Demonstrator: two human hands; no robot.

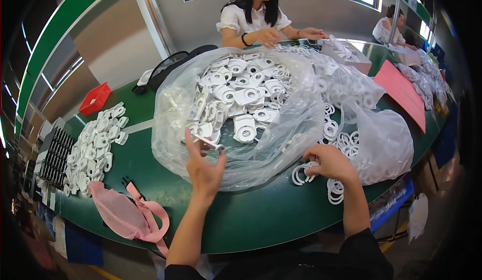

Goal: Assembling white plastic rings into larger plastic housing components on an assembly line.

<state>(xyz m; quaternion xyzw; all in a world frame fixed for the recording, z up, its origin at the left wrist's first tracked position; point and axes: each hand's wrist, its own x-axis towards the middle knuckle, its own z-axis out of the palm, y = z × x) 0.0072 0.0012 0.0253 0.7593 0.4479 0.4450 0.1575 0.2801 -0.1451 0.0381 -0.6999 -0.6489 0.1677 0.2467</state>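
A flat white plastic plate with a round hole (208, 142) is pinched edge-on by the left hand (203, 167) at the crinkled clear plastic bag (286, 129). Thin white plastic rings (301, 173) on the glossy green table (251, 215) are gripped by the curled right hand (329, 162).

One head-worn fisheye looks steeply down, close over the green table (261, 220), facing across it

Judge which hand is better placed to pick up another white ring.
Right, probably. The right hand already rests on the loose white rings by the smaller clear bag, while the left hand is raised, pinching a white plastic piece over the big bag.
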